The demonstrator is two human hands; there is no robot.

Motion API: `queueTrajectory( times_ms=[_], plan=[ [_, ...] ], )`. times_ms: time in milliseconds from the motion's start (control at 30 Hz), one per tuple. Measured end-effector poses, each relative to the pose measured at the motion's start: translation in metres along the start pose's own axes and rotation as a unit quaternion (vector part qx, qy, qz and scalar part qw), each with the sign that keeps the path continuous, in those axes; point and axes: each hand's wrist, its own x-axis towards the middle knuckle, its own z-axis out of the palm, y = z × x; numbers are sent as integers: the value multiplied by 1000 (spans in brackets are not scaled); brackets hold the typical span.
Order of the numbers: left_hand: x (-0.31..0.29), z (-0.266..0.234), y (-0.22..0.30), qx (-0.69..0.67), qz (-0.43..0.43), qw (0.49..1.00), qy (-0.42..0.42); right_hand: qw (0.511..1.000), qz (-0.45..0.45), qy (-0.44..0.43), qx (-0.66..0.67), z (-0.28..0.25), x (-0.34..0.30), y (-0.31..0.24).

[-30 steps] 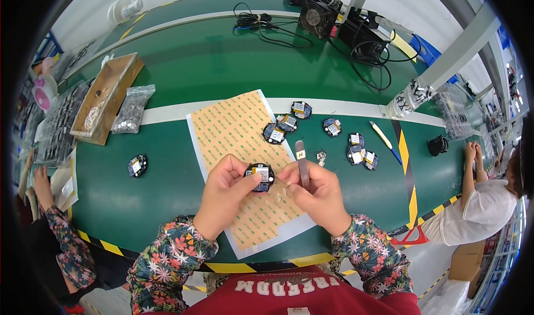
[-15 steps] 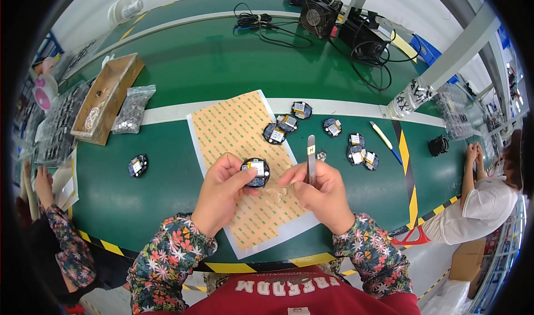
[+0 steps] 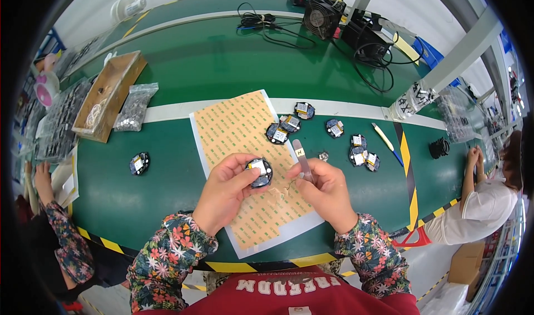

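My left hand is closed on a round black circuit module with a white label, thumb across its face. In my right hand are metal tweezers, their broad end pointing up and away and tilted left. The thumb and fingers pinch them; the tips are hard to make out. Both hands are above a tan sheet of adhesive stickers on white backing. Crumpled clear scraps lie on it between the hands. Beyond the right hand rests a small silvery piece.
Several similar modules lie at centre right, and one module at left. A utility knife sits at right. Far left are a wooden box and a bag of small parts; fans with cables stand behind. Co-workers sit at both sides.
The tweezers have tipped from nearly upright toward the left as my right hand turned. My left hand still holds the module, with the module tilted a little.
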Motion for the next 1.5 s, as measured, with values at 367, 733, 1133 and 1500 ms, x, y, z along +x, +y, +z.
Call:
queueTrajectory(
  times_ms=[367,733,1133,1500],
  plan=[
    [2,-4,-2,7,38,999,-4,983,-84,121,-108,-23,11,7],
    [3,-6,1,75,50,996,28,845,-200,152,-473,-40,14,7],
    [3,-6,0,62,57,996,26,816,-191,139,-527,-32,15,16],
    [3,-8,2,22,38,999,21,874,-156,187,-421,-51,20,12]
  ],
)
